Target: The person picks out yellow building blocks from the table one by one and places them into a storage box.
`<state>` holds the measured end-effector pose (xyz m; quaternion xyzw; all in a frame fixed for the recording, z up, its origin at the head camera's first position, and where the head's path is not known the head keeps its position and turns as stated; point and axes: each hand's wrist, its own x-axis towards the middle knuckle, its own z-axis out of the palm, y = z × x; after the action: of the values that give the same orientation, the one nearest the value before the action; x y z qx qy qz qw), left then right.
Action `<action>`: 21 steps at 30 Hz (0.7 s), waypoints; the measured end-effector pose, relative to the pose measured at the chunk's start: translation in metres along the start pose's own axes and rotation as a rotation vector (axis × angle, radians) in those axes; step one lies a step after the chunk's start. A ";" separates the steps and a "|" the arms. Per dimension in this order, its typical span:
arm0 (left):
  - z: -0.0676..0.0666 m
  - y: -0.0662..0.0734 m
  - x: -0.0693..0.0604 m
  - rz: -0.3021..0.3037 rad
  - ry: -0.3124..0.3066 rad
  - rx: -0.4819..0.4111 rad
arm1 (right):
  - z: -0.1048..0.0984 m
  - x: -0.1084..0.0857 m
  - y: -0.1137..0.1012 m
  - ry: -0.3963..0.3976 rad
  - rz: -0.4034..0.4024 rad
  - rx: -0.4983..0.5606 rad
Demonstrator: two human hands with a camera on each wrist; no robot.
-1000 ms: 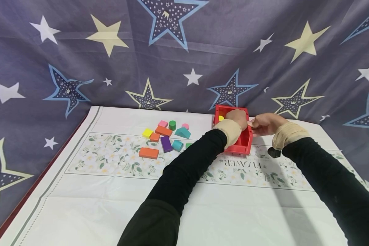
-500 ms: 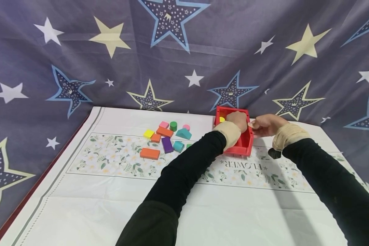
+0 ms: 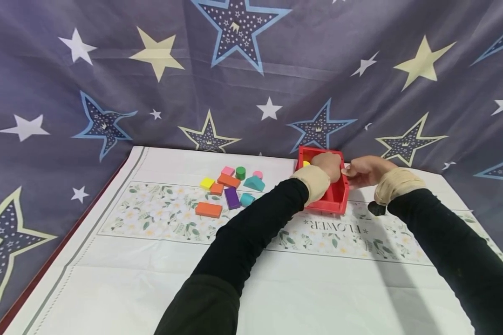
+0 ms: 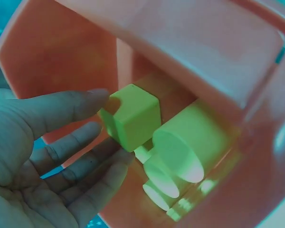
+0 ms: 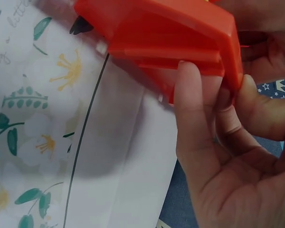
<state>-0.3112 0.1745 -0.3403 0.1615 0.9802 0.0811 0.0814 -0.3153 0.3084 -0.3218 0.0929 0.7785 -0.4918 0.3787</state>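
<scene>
A red plastic box (image 3: 330, 206) stands tilted toward me at the back of the table. My left hand (image 3: 328, 164) reaches down into it from above. In the left wrist view the thumb and fingers of that hand (image 4: 52, 156) hold a yellow cube (image 4: 135, 116) at its edges. Beside the cube, inside the box, lie several yellow cylinders (image 4: 194, 137). My right hand (image 3: 368, 169) grips the box's right wall from outside. In the right wrist view its thumb is on the rim, and a straight finger (image 5: 187, 90) presses along the box's outer side.
Left of the box, loose blocks lie on the white tablecloth (image 3: 121, 288): orange blocks (image 3: 208, 210), a purple block (image 3: 232, 198), a yellow block (image 3: 207, 183), a teal triangle (image 3: 254, 183), a blue cylinder (image 3: 247, 199) and a green cylinder (image 3: 241, 173). A starry curtain (image 3: 243, 83) hangs behind.
The head view has shifted slightly, so everything sits a little further right and lower. Both hands stay at the box, and the loose blocks keep their places.
</scene>
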 end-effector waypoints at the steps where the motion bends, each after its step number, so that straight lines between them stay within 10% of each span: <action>1: -0.002 0.000 -0.003 0.012 0.004 -0.002 | 0.000 0.000 0.000 -0.005 0.001 -0.004; 12: -0.038 -0.010 -0.028 0.162 0.080 0.033 | -0.002 -0.003 -0.002 -0.044 0.003 -0.010; 21: -0.081 -0.044 -0.061 0.192 0.155 0.039 | -0.004 -0.001 -0.001 -0.070 0.017 0.018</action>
<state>-0.2825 0.1026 -0.2616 0.2495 0.9649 0.0819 -0.0060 -0.3170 0.3116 -0.3192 0.0856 0.7594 -0.4986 0.4090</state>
